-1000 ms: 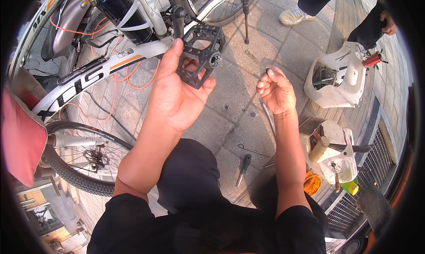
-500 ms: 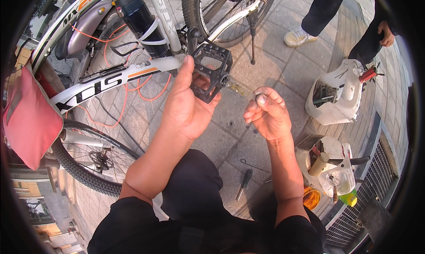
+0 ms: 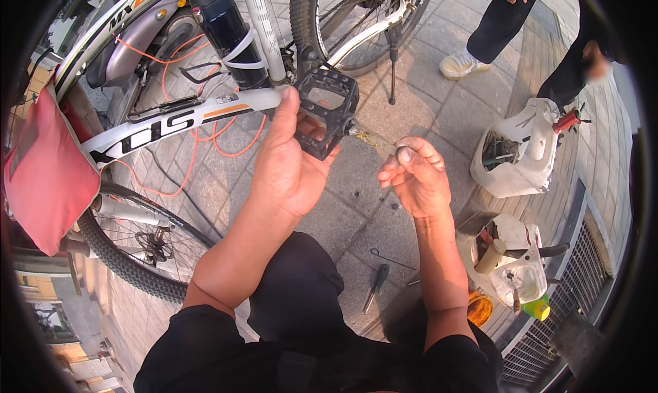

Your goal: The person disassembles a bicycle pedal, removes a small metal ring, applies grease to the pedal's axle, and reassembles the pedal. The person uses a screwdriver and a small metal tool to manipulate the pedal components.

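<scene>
A black platform bicycle pedal point(image 3: 332, 105) with an open cage and small studs is in my left hand point(image 3: 291, 161), whose thumb lies along its left edge and whose fingers reach behind it. The pedal sits at the bike's crank, its outer end turned toward my right side. To the right, apart from the pedal, my right hand point(image 3: 419, 177) has thumb and fingertips pinched together. Something small and dark shows at the tips, too small to name. On the paving below lie a dark-handled screwdriver point(image 3: 376, 287) and a thin hooked wire point(image 3: 394, 257).
A white bicycle frame point(image 3: 226, 108) and rear wheel point(image 3: 363, 26) stand ahead. Cut-open white jugs of tools point(image 3: 482, 165) point(image 3: 524, 273) stand right, beside an orange-stained tub point(image 3: 480, 309) and a metal grate point(image 3: 572, 304). Another person's shoe point(image 3: 463, 65) is at the upper right.
Both hands keep nearly the same pose and hold. The bike, jugs and paving have shifted slightly in the picture. The other person's hand at the far right is now blurred.
</scene>
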`<state>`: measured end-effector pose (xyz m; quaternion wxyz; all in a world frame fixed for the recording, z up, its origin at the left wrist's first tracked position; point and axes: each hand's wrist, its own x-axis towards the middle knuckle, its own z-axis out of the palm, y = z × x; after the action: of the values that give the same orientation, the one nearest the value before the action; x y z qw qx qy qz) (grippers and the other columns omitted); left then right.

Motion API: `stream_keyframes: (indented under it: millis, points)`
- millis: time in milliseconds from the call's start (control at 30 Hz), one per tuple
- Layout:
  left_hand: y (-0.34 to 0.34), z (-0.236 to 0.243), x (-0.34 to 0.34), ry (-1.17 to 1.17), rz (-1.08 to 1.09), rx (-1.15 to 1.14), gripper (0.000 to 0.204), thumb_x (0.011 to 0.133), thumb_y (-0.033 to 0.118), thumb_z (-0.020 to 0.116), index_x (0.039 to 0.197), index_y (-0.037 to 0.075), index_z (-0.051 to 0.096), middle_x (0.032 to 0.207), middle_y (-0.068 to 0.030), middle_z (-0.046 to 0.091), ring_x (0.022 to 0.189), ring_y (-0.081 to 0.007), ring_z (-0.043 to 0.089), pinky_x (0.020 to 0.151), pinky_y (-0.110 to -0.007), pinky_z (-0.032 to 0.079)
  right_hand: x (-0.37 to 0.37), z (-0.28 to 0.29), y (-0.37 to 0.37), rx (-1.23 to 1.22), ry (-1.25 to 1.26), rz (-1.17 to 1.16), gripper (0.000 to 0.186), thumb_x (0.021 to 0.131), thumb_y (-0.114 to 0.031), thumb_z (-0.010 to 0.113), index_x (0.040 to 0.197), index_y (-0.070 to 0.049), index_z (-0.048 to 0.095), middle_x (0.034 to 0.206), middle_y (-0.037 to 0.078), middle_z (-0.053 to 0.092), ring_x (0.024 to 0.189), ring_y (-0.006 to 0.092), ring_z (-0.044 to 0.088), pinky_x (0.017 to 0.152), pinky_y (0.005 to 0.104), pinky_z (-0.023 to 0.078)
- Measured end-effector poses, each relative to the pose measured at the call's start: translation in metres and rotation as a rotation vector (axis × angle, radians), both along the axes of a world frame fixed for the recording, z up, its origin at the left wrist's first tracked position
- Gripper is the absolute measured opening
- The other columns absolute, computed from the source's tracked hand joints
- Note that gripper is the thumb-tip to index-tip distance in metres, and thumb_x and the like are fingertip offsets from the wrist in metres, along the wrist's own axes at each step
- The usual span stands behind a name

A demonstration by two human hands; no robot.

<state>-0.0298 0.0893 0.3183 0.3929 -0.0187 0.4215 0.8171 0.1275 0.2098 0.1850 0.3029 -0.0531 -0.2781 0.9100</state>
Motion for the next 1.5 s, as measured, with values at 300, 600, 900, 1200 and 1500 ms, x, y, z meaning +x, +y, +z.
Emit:
stream_keyframes:
  millis: [300,600,900,1200,1500]
  points:
    - [-0.006,-0.008,-0.006,0.036,-0.027,0.016,0.03,0.107,0.045,0.069,0.107,0.015,0.071,0.097,0.0013,0.075,0.085,-0.0131,0.068,0.073,-0.034,0.05,-0.001,0.006,-0.004,0.104,-0.039,-0.112,0.015,0.104,-0.006,0.067,0.117,0.001,0.071,0.091,0.017,0.078,0.081,0.0316,0.08,0.07,0.0416,0.066]
    - [-0.004,-0.002,-0.001,0.055,0.002,0.034,0.029,0.108,0.044,0.069,0.11,0.016,0.071,0.1,0.0015,0.075,0.087,-0.0127,0.068,0.074,-0.033,0.049,0.012,0.011,0.007,0.144,0.004,-0.168,0.013,0.103,0.0,0.063,0.114,0.004,0.071,0.09,0.018,0.078,0.078,0.0296,0.078,0.07,0.0422,0.065]
    - [-0.005,-0.001,0.001,0.108,0.026,0.022,0.029,0.108,0.044,0.068,0.11,0.015,0.07,0.099,0.0005,0.075,0.088,-0.0132,0.068,0.076,-0.033,0.049,0.012,0.025,0.003,0.147,-0.065,-0.176,0.011,0.102,0.001,0.063,0.109,0.005,0.071,0.088,0.017,0.076,0.074,0.0278,0.077,0.067,0.0406,0.064]
    - [-0.007,-0.009,-0.005,0.214,0.041,0.008,0.03,0.109,0.044,0.067,0.112,0.014,0.069,0.102,-0.0003,0.074,0.091,-0.0133,0.068,0.082,-0.033,0.051,0.012,0.031,0.0,0.184,-0.134,-0.226,0.011,0.101,0.001,0.065,0.109,0.004,0.071,0.083,0.016,0.076,0.07,0.0272,0.076,0.064,0.0396,0.062]
    - [-0.011,-0.006,-0.008,0.176,0.009,0.035,0.03,0.108,0.044,0.068,0.115,0.015,0.069,0.102,0.0002,0.072,0.086,-0.0124,0.064,0.074,-0.034,0.049,0.02,0.028,0.02,0.143,-0.147,-0.239,0.01,0.1,-0.001,0.064,0.106,0.005,0.071,0.082,0.017,0.076,0.068,0.0274,0.075,0.062,0.0386,0.061]
